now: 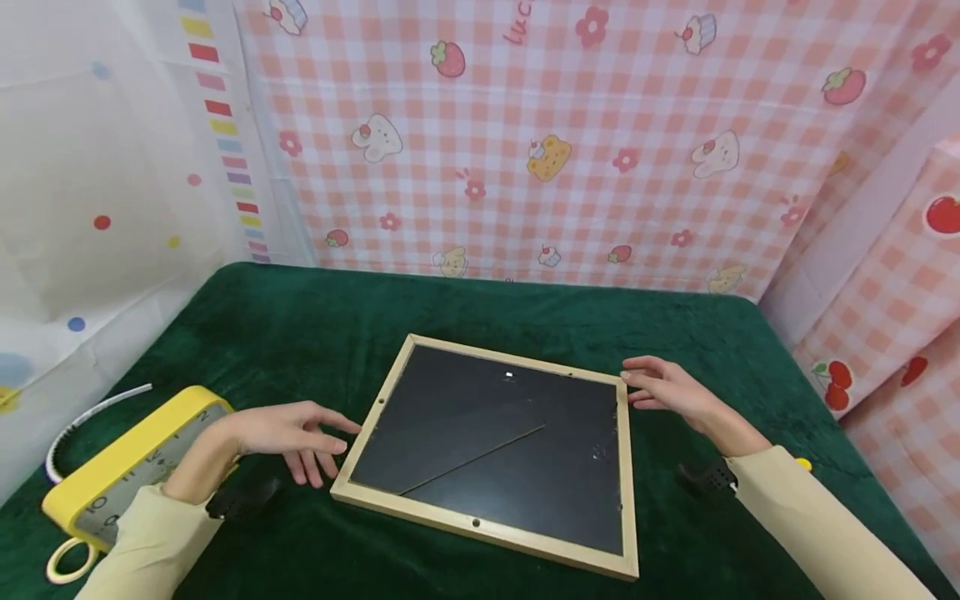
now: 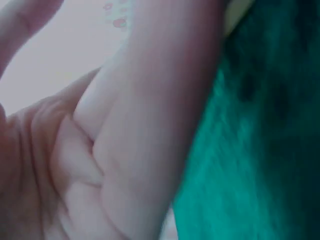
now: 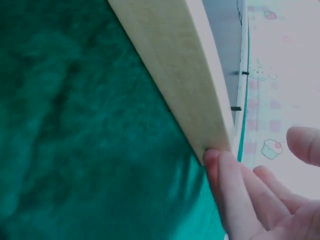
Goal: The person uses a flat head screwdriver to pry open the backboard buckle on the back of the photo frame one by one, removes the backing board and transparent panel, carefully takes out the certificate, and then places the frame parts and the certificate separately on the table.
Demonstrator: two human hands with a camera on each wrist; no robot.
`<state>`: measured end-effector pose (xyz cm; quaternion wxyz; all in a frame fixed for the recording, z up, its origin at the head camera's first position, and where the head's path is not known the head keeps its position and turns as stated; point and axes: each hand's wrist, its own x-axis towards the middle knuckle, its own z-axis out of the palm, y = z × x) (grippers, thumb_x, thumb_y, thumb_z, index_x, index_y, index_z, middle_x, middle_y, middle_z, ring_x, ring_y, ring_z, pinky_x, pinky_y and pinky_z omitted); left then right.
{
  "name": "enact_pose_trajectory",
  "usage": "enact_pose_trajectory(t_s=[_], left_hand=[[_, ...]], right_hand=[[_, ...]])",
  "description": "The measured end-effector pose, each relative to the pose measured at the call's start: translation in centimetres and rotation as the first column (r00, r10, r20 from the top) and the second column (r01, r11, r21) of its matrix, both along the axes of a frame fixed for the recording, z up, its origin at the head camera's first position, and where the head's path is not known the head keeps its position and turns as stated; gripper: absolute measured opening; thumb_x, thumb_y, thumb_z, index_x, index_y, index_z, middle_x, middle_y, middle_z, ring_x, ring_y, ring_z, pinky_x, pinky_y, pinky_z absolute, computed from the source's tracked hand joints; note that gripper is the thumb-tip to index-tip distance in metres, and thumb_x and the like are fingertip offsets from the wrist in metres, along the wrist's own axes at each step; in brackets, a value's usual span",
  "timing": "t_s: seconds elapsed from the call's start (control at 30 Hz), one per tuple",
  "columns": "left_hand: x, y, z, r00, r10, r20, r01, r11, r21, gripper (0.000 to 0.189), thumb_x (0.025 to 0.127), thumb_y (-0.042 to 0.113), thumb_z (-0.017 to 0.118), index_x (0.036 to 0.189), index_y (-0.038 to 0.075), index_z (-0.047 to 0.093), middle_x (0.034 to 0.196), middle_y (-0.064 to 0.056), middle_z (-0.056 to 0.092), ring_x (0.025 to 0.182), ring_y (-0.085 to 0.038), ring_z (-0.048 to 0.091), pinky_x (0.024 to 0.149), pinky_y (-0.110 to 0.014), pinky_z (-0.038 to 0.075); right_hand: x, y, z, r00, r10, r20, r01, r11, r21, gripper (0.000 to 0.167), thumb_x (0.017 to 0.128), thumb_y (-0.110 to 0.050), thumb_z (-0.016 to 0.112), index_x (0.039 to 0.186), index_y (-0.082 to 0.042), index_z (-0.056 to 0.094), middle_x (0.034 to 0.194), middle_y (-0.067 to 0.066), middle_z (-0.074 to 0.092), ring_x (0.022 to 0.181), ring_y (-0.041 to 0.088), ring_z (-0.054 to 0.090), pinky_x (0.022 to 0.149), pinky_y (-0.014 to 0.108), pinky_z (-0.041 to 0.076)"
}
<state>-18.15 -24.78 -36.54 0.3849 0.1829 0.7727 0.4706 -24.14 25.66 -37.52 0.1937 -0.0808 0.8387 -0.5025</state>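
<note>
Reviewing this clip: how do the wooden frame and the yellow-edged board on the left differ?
The wooden frame has a pale border and square corners; the yellow-edged board has a bright border and rounded corners.
The frame's panel is dark without numerals; the board's is light grey with numerals.
In the head view, the left forearm covers part of the board, but not the frame.
Both rest on green cloth.

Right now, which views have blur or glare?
Head: mostly crisp, with a small white spot, possibly glare, on the panel inside the frame. Left wrist: blurred, cloth soft, curtain washed out at upper left. Right wrist: frame edges fairly clear, curtain overexposed at right.
</note>
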Motion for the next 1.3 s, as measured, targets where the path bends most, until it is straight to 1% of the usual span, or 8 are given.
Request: enact_pose_trajectory(t_s=[0.1, 0.2, 0.27, 0.33, 0.5, 0.7, 1.0, 1.3], left_hand=[[-1.2, 0.0, -0.1, 0.989, 0.071, -0.128, -0.074, 0.997, -0.015, 0.046, 0.091, 0.025, 0.05, 0.12, -0.01, 0.044, 0.092, -0.017, 0.062, 0.074, -0.029, 0.062, 0.06, -0.038, 0.051], [-3.0, 0.7, -0.6, 0.939, 0.175, -0.296, -0.198, 0.979, -0.049, 0.05, 0.09, 0.027, 0.052, 0.125, -0.006, 0.04, 0.101, -0.019, 0.058, 0.074, -0.025, 0.062, 0.059, -0.036, 0.051], [-4.0, 1.4, -1.0, 0.908, 0.223, -0.355, -0.261, 0.963, -0.065, 0.056, 0.09, 0.027, 0.053, 0.131, -0.005, 0.032, 0.109, -0.023, 0.052, 0.074, -0.023, 0.062, 0.057, -0.035, 0.051], [-4.7, 2.2, -1.3, 0.891, 0.245, -0.382, -0.3, 0.949, -0.093, 0.06, 0.09, 0.025, 0.052, 0.135, -0.004, 0.025, 0.116, -0.027, 0.046, 0.073, -0.022, 0.061, 0.056, -0.033, 0.051], [-5.7, 3.1, -1.8, 0.893, 0.227, -0.389, -0.3, 0.944, -0.138, 0.053, 0.09, 0.016, 0.052, 0.132, -0.008, 0.03, 0.11, -0.024, 0.048, 0.068, -0.021, 0.061, 0.055, -0.032, 0.051], [-5.3, 3.4, -2.0, 0.877, 0.217, -0.429, -0.296, 0.947, -0.125, 0.043, 0.087, 0.005, 0.055, 0.123, -0.013, 0.041, 0.092, -0.015, 0.055, 0.066, -0.019, 0.061, 0.054, -0.03, 0.051], [-3.8, 3.1, -2.0, 0.892, 0.223, -0.393, -0.276, 0.958, -0.082, 0.045, 0.084, 0.003, 0.058, 0.121, -0.016, 0.041, 0.088, -0.013, 0.056, 0.065, -0.02, 0.062, 0.055, -0.03, 0.051], [-4.5, 2.8, -2.0, 0.912, 0.266, -0.312, -0.306, 0.948, -0.084, 0.055, 0.083, 0.009, 0.06, 0.127, -0.01, 0.034, 0.093, -0.017, 0.053, 0.066, -0.022, 0.061, 0.057, -0.033, 0.051]], right_hand=[[-0.6, -0.6, -0.1, 1.0, 0.002, -0.014, -0.003, 1.0, -0.019, 0.059, 0.092, -0.029, 0.047, 0.133, 0.006, 0.025, 0.13, 0.028, 0.031, 0.105, 0.037, 0.048, 0.083, 0.038, 0.043], [-0.8, -1.1, -0.3, 1.0, -0.003, -0.007, 0.002, 0.999, -0.042, 0.056, 0.093, -0.025, 0.046, 0.134, 0.006, 0.024, 0.132, 0.027, 0.029, 0.108, 0.037, 0.046, 0.084, 0.038, 0.043], [-0.8, -1.3, -0.4, 1.0, -0.005, 0.004, 0.006, 0.999, -0.046, 0.055, 0.093, -0.024, 0.046, 0.134, 0.006, 0.024, 0.131, 0.028, 0.03, 0.107, 0.037, 0.047, 0.083, 0.037, 0.044], [-0.7, -1.4, -0.5, 1.0, 0.004, 0.014, -0.004, 0.999, -0.043, 0.055, 0.093, -0.024, 0.046, 0.134, 0.007, 0.024, 0.129, 0.029, 0.032, 0.105, 0.036, 0.048, 0.082, 0.037, 0.045], [-0.5, -1.5, -0.7, 0.999, 0.01, 0.035, -0.008, 0.999, -0.051, 0.054, 0.094, -0.024, 0.044, 0.134, 0.006, 0.024, 0.125, 0.029, 0.036, 0.102, 0.034, 0.051, 0.08, 0.038, 0.046], [-0.6, -1.6, -0.9, 0.999, -0.012, 0.045, 0.015, 0.998, -0.067, 0.055, 0.093, -0.025, 0.045, 0.135, 0.004, 0.025, 0.126, 0.027, 0.036, 0.104, 0.034, 0.049, 0.081, 0.038, 0.045], [-1.2, -1.8, -1.3, 0.999, -0.023, 0.039, 0.025, 0.998, -0.053, 0.055, 0.092, -0.028, 0.047, 0.134, 0.002, 0.028, 0.127, 0.025, 0.037, 0.106, 0.035, 0.047, 0.079, 0.037, 0.046], [-1.6, -2.0, -1.6, 0.999, -0.004, 0.042, 0.006, 0.999, -0.033, 0.055, 0.093, -0.025, 0.045, 0.137, 0.002, 0.024, 0.124, 0.026, 0.04, 0.1, 0.032, 0.052, 0.076, 0.038, 0.047]])
